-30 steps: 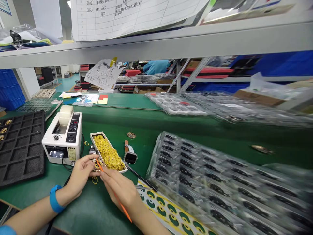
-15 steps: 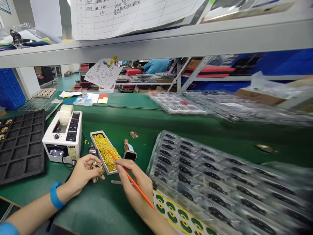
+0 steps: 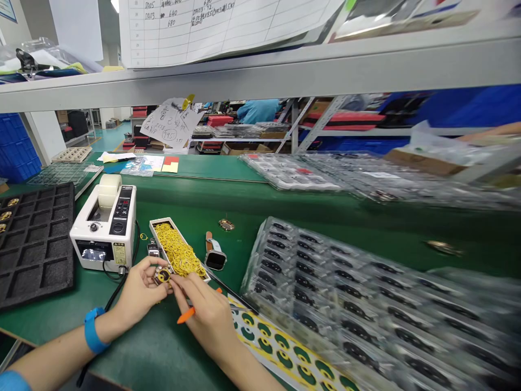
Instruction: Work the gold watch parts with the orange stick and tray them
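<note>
L hand [image 3: 137,296] fingers pinch gold-rimmed round housing [image 3: 163,275]; R hand [image 3: 208,310] grips orange stick [image 3: 186,315], fingertips at housing's edge. Housing prob. light, stiff, slick; hold by rim.

Yellow rings [image 3: 178,250], orange stick [image 3: 186,315], green tabletop [image 3: 185,199]

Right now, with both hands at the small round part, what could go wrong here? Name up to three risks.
The round part, pinched in the left hand, might slip. The orange stick, held across the right hand, could catch on the part. The white tray of yellow rings sits close to both hands; a knock might spill some.
</note>
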Demonstrator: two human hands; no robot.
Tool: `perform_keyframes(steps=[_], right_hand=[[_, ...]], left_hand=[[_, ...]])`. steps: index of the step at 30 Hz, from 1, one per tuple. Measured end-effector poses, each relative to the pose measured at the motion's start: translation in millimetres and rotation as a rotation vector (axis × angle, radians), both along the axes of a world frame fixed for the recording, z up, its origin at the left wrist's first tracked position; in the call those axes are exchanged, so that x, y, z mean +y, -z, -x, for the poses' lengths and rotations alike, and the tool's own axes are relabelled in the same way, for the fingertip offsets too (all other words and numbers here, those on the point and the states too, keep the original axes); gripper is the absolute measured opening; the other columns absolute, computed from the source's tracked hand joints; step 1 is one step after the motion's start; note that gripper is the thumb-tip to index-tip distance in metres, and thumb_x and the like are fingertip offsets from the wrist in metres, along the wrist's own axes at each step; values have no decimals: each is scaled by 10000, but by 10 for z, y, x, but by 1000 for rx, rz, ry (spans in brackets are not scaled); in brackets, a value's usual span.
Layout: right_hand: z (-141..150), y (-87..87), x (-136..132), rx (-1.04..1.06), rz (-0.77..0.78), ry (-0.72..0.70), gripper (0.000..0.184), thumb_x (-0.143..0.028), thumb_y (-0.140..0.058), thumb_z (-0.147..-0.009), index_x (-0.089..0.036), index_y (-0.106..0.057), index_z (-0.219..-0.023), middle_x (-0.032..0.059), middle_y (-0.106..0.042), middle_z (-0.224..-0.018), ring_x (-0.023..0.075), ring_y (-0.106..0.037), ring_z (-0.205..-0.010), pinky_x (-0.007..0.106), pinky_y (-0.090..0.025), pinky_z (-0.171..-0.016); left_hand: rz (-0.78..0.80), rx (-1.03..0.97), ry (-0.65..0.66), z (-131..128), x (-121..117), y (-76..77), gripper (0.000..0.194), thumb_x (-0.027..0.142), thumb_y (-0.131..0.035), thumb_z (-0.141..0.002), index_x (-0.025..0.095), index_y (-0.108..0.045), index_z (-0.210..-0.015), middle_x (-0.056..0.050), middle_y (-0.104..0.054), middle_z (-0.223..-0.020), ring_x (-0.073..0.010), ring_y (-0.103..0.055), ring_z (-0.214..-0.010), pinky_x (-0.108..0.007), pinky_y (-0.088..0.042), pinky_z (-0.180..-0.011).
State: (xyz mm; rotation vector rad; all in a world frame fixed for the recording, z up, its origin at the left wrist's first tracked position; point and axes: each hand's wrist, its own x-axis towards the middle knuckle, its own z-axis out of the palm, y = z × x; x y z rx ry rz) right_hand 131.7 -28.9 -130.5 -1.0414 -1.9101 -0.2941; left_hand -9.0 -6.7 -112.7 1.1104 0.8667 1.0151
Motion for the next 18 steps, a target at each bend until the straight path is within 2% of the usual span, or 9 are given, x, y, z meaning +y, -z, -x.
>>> perform_keyframes(steps=[5, 8, 11, 15, 18], right_hand=[[20, 25, 12, 91, 40, 28, 137, -150, -473, -939, -158, -599, -888, 33, -638, -728, 135, -614, -636, 236, -440, -570], [16, 36, 14, 152, 87, 32, 126, -157, -478, -930, -168, -596, -887, 29, -644, -728, 135, -619, -631, 235, -452, -571], [6, 53, 24, 207, 160, 23, 133, -163, -472, -921, -182, -593, -867, 20, -639, -720, 132, -617, -618, 232, -461, -569], [-19, 70, 61, 198, 201, -1, 153, -138, -467, -883, -194, -568, -783, 2, -612, -678, 125, -597, -588, 223, -444, -548], [-39, 36, 72, 176, 211, -70, 165, -106, -466, -830, -195, -539, -712, -11, -571, -629, 118, -565, -564, 215, -424, -537]], left_hand=[[-125, 200, -17, -13, -76, 20, 306, 141, -596, -712, 154, -522, -1009, -16, -652, -811, -123, -630, -755, -203, -481, -667], [-247, 328, -6, -2, -118, 25, 317, 136, -534, -759, 157, -525, -1075, -64, -673, -950, -165, -651, -881, -254, -509, -765], [-333, 349, 34, 12, -138, 37, 348, 116, -484, -786, 151, -508, -1131, -98, -665, -1055, -183, -649, -961, -305, -500, -871], [-376, 409, 78, 23, -150, 68, 343, 128, -448, -825, 153, -505, -1162, -92, -672, -1005, -182, -651, -893, -306, -505, -821], [-336, 443, 49, 29, -132, 100, 318, 158, -444, -848, 157, -516, -1158, -73, -673, -934, -187, -648, -865, -294, -502, -771]])
